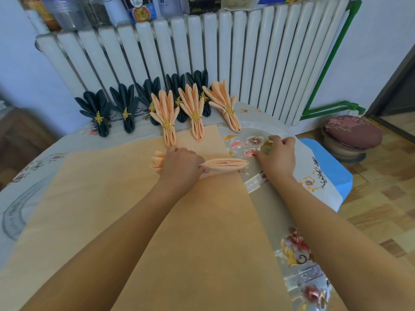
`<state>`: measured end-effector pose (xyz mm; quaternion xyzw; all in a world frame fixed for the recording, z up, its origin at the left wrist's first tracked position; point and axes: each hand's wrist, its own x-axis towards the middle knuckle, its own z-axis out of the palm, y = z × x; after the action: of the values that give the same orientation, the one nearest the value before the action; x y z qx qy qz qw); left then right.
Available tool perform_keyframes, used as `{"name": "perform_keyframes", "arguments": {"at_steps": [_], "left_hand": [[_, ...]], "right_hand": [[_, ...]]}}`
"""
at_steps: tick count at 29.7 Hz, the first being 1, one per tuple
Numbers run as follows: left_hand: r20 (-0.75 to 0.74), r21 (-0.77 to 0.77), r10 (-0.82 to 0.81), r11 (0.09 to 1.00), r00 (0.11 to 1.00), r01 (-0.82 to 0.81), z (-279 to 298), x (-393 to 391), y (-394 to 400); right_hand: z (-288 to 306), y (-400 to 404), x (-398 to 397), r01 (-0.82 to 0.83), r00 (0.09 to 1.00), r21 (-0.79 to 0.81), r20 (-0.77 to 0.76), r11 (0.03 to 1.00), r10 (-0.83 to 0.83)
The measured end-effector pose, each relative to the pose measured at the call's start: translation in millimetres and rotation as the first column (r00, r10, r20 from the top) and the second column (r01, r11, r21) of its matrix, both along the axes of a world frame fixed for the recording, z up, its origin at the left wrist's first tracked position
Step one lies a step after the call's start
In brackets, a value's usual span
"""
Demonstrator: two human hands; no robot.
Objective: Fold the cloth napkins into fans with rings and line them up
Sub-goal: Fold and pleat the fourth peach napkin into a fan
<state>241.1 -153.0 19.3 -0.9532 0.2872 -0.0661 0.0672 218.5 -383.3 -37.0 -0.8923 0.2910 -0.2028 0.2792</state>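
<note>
At the centre of the frame the left hand (pixel 180 163) grips a pleated peach napkin (pixel 224 165) lying across the flat peach cloth (pixel 157 221). Just right of it, the right hand (pixel 277 153) pinches a gold ring (pixel 266 147) above the flowered tablecloth (pixel 314 180). Further up, three finished peach fans (pixel 194 111) and five dark fans (pixel 125 108) stand lined up before the white radiator (pixel 202 46).

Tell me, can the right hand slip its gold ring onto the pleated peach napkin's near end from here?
Probably yes. The right hand pinches the gold ring just beside the pleated peach napkin, whose tip points toward it with nothing between, while the left hand grips the pleats.
</note>
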Motion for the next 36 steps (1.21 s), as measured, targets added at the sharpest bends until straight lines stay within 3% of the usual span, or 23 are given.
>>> {"name": "perform_keyframes", "arguments": {"at_steps": [3,7,15,21,25,31,36], "left_hand": [[-0.005,-0.007,-0.014,1.000,1.000,0.014,-1.3,3.1,-2.9],[-0.030,-0.026,-0.016,1.000,0.999,0.015,-3.6,4.3,-7.6],[-0.046,-0.021,-0.019,1.000,0.999,0.018,-4.2,-0.8,-3.8],[-0.051,-0.049,0.002,0.999,0.999,-0.004,-3.7,-6.3,9.8],[-0.045,-0.078,0.040,0.996,0.998,-0.044,2.3,-16.4,32.5],[-0.032,-0.114,0.115,0.987,0.993,-0.117,10.7,-39.8,75.3],[-0.010,-0.152,0.143,0.978,0.990,-0.143,13.8,-73.0,116.3]], "right_hand": [[-2.4,-2.3,1.9,-0.007,1.000,-0.036,-0.015,0.999,0.006],[-6.7,-4.6,-1.5,-0.029,0.992,-0.224,-0.130,0.974,0.000],[-6.6,-7.5,-16.8,-0.109,0.990,-0.003,-0.086,0.994,0.108],[-0.8,1.9,-44.4,-0.193,0.973,0.158,0.161,0.968,0.167],[5.4,19.7,-67.0,-0.290,0.948,0.366,0.235,0.884,0.214],[14.8,54.1,-98.8,-0.413,0.911,0.525,0.260,0.744,0.321],[25.5,82.5,-124.1,-0.536,0.821,0.611,0.219,0.582,0.527]]}}
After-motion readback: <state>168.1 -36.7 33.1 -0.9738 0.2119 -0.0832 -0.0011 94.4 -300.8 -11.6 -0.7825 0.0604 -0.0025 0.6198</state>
